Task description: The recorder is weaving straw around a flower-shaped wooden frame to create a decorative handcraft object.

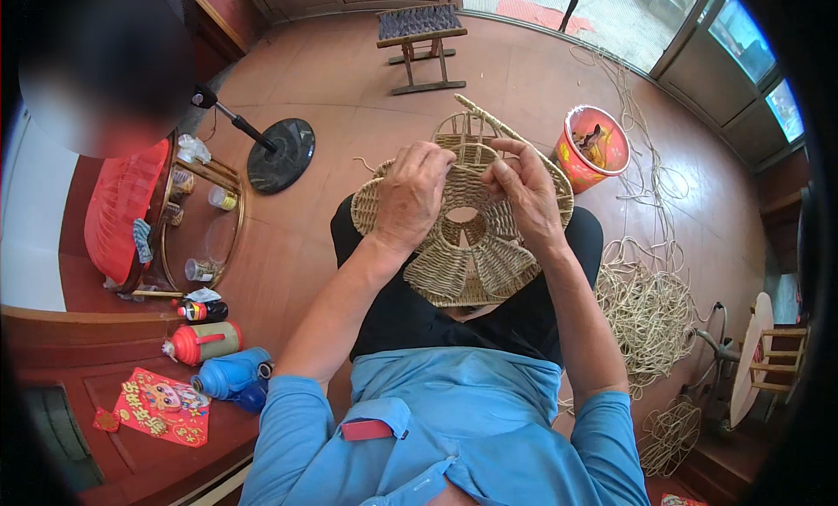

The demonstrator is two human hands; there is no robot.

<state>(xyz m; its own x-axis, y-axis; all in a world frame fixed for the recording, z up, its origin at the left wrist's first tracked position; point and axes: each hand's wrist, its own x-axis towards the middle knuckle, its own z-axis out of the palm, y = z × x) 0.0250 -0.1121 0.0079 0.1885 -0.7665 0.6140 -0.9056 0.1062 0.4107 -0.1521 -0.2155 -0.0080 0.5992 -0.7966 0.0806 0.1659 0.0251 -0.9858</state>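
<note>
Apparently mid-weave, a straw basket (478, 192) is propped on the lap (515, 321), left hand (407, 194) curled nearly closed and right hand (529, 196) loosely curled at its far side, what is pinched indiscernible, snug tightening probably being needed next.

The lap (393, 314) seemingly carries the woven piece (434, 266); the floor (515, 91), a stool (421, 24) at twelve o'clock, bucket (569, 164) at two, cord heap (646, 318) at four, black base (281, 157) at ten.

Woven pc (469, 188) partly hidden bhd L/R fingers (429, 160).
</note>
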